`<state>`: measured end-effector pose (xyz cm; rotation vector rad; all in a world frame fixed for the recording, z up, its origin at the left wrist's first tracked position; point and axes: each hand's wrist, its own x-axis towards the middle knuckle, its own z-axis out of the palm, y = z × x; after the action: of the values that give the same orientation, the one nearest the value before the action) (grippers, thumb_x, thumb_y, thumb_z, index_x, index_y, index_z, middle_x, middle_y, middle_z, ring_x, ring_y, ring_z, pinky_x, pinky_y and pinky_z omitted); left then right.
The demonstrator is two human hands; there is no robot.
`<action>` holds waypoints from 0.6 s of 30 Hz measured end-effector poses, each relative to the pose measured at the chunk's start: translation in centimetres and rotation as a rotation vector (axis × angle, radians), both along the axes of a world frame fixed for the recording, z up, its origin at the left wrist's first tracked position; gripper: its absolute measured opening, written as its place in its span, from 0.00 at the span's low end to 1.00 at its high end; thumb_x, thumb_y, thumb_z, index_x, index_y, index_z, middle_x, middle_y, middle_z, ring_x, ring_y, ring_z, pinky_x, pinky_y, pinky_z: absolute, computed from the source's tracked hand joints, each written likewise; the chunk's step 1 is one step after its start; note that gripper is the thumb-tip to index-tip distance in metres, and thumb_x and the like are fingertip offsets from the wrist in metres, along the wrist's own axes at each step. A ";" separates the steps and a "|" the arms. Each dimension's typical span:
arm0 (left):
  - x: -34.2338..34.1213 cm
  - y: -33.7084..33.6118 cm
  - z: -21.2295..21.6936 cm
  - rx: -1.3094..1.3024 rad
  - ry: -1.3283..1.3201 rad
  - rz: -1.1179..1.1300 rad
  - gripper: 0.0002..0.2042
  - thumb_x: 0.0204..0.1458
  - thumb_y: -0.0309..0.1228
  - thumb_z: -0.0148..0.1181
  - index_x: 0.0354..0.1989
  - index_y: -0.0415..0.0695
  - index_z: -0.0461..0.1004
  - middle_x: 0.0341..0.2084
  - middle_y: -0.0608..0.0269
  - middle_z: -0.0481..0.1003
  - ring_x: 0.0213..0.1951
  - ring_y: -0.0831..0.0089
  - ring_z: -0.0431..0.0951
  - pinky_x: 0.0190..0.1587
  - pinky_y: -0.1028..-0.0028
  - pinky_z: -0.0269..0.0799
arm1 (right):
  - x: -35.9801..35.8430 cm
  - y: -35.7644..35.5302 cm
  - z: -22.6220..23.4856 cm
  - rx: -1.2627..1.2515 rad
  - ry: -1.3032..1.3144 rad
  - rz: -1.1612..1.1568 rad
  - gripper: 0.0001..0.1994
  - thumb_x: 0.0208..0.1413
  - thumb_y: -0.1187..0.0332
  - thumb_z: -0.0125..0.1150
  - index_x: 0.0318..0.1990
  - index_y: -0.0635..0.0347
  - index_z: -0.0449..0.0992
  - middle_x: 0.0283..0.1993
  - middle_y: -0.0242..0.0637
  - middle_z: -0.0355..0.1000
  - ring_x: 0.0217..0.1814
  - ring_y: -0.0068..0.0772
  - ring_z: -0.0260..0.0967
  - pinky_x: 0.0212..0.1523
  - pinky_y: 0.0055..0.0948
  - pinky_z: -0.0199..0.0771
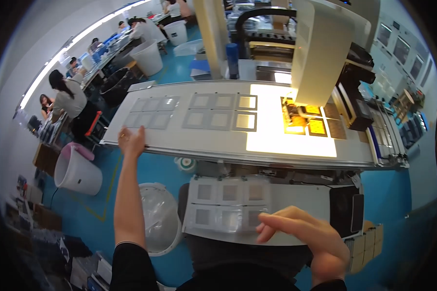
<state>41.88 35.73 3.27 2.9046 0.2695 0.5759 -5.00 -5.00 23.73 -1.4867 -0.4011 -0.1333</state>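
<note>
While left hand (pixel 131 142) reaches open-palmed to the conveyor (pixel 179 140) edge, right hand (pixel 308 233) spread, empty, fingertips touching the clear tray (pixel 228 206).

The right hand (pixel 306 237) covers the lower right corner of the nearest frame sheet (pixel 228 206), and glare washes out the belt (pixel 286 140) right of centre.

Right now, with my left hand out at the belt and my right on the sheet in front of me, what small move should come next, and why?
Probably draw the left hand back toward the sheet of square frames. It is open and holds nothing at the belt's near edge, where two sheets already lie, while the right hand's fingers rest on the near sheet's edge.
</note>
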 end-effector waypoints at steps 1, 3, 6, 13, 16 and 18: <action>0.0 -0.1 -0.4 0.001 -0.019 0.012 0.49 0.63 0.64 0.53 0.75 0.27 0.56 0.73 0.34 0.62 0.77 0.45 0.57 0.80 0.56 0.47 | 0.2 -1.0 -0.9 -0.077 0.078 -0.030 0.19 0.71 0.63 0.62 0.61 0.69 0.77 0.50 0.51 0.80 0.59 0.43 0.78 0.59 0.37 0.79; 0.1 -0.6 -0.4 -0.002 -0.007 -0.024 0.48 0.64 0.63 0.53 0.74 0.27 0.57 0.72 0.33 0.63 0.76 0.44 0.58 0.79 0.54 0.50 | 0.4 -1.9 -3.3 -0.165 0.174 -0.097 0.12 0.69 0.70 0.63 0.54 0.69 0.82 0.45 0.47 0.80 0.54 0.38 0.80 0.53 0.32 0.82; 1.0 0.1 -1.3 0.052 -0.050 -0.034 0.46 0.65 0.61 0.53 0.72 0.26 0.60 0.69 0.32 0.66 0.73 0.41 0.64 0.77 0.52 0.55 | -0.2 -4.2 -7.2 -0.239 0.170 -0.360 0.05 0.63 0.82 0.64 0.41 0.66 0.85 0.36 0.39 0.76 0.38 0.27 0.79 0.36 0.23 0.81; 3.6 4.7 -4.5 0.077 -0.145 -0.077 0.43 0.66 0.59 0.55 0.74 0.28 0.60 0.69 0.34 0.67 0.71 0.43 0.66 0.76 0.57 0.58 | -2.7 -20.9 -8.8 -0.303 0.152 -1.021 0.06 0.71 0.71 0.61 0.43 0.64 0.82 0.26 0.29 0.72 0.22 0.17 0.67 0.20 0.20 0.61; 3.0 4.7 -4.7 -0.071 -0.241 -0.111 0.41 0.68 0.58 0.55 0.74 0.31 0.61 0.68 0.36 0.68 0.71 0.44 0.66 0.75 0.57 0.58 | -3.7 -33.2 -7.5 -0.278 0.057 -1.381 0.15 0.75 0.61 0.58 0.43 0.65 0.82 0.19 0.25 0.66 0.18 0.15 0.58 0.20 0.22 0.53; 2.9 4.2 -4.8 -0.148 -0.281 -0.144 0.40 0.68 0.57 0.55 0.74 0.32 0.62 0.68 0.37 0.69 0.71 0.45 0.66 0.74 0.55 0.59 | -5.5 -43.6 -7.5 -0.457 0.082 -1.675 0.14 0.72 0.60 0.60 0.44 0.62 0.84 0.25 0.33 0.75 0.23 0.24 0.71 0.25 0.30 0.70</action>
<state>44.75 39.94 -1.51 2.6326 0.0615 0.8854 -10.53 -48.55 16.24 -1.9017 1.0431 -1.3478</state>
